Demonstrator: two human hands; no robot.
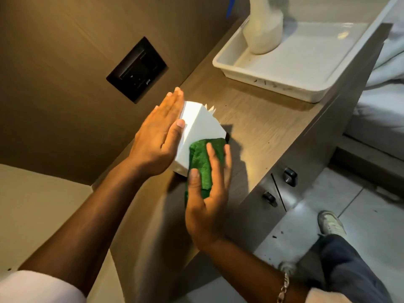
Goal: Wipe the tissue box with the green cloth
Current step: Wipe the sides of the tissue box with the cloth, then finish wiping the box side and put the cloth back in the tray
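Observation:
A white tissue box [200, 124] stands on the wooden counter [262, 125], with a tissue tip poking out at its far side. My left hand [159, 136] lies flat against the box's left face, fingers straight, thumb on its top edge. My right hand [207, 197] presses a folded green cloth [202, 162] against the box's near right face, thumb and fingers over the cloth. The lower part of the box is hidden behind the cloth and my hands.
A white tray [273, 73] with a pale spray bottle [262, 25] in it sits further along the counter. A black wall socket plate [136, 69] is on the brown wall at left. Drawer knobs [289, 176], tiled floor and my shoe [331, 223] lie at right.

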